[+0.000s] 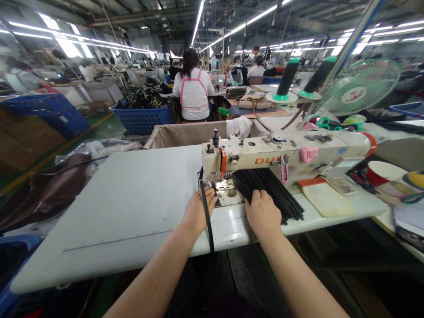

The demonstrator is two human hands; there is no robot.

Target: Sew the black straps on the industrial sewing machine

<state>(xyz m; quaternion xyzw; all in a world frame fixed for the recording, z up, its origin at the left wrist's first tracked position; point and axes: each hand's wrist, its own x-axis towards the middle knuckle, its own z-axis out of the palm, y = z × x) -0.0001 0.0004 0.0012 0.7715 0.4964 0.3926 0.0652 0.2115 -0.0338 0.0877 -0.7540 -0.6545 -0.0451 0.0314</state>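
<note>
My left hand (198, 211) is at the left side of the sewing machine's metal needle plate (229, 196), its fingers bent in close to the needle area. A narrow black strap (207, 217) runs down from the machine head, across the back of this hand and over the table's front edge. What the left fingertips pinch is hidden. To the right of the plate, my right hand (264, 213) is closed on the near left edge of a bundle of black straps (270, 190). That bundle lies slantwise under the arm of the sewing machine (245, 154).
Pink thread snips (284, 168) hang on the machine's front. A pale yellow pad (326, 198) lies right of the bundle. Behind stand black thread cones (289, 77), a green fan (361, 86) and a cloth-lined bin (185, 134). A co-worker (194, 88) sits ahead, facing away.
</note>
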